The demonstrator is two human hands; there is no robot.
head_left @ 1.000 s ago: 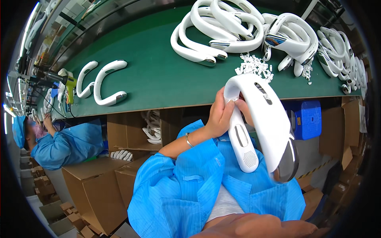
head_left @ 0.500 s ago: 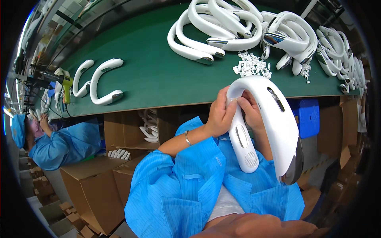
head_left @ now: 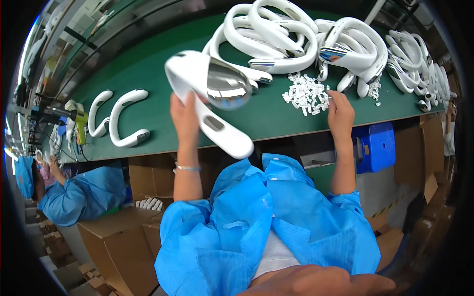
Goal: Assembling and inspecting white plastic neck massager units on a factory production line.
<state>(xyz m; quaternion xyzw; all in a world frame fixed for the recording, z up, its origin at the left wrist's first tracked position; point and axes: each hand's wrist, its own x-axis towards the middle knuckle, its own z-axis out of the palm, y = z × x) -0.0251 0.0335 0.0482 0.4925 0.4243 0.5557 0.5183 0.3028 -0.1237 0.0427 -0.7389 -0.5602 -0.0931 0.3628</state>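
Note:
My left hand (head_left: 185, 116) is closed around a white U-shaped neckband device (head_left: 224, 133), held tilted above the bench's front edge. One end of the device has a shiny silver cap; the other arm, with a slot in it, points down toward my body. My left fingers are partly hidden behind the device. My right hand (head_left: 340, 116) is at the right edge of a pile of small white plastic pieces (head_left: 303, 93). Its thumb and fingers are pinched together, with a small white plastic piece at the tips.
More neckband devices (head_left: 281, 64) are heaped at the back of the green bench (head_left: 163, 98), and two (head_left: 118, 118) lie at left near a yellow-green tool (head_left: 80, 126). Below are cardboard boxes (head_left: 118, 237) and a blue bin (head_left: 377, 148). A co-worker (head_left: 84, 195) in blue works at far left.
Both hands were together on the device before my chest. My left hand has carried it left and forward, turning it over; my right hand has let go and reached to the small pieces.

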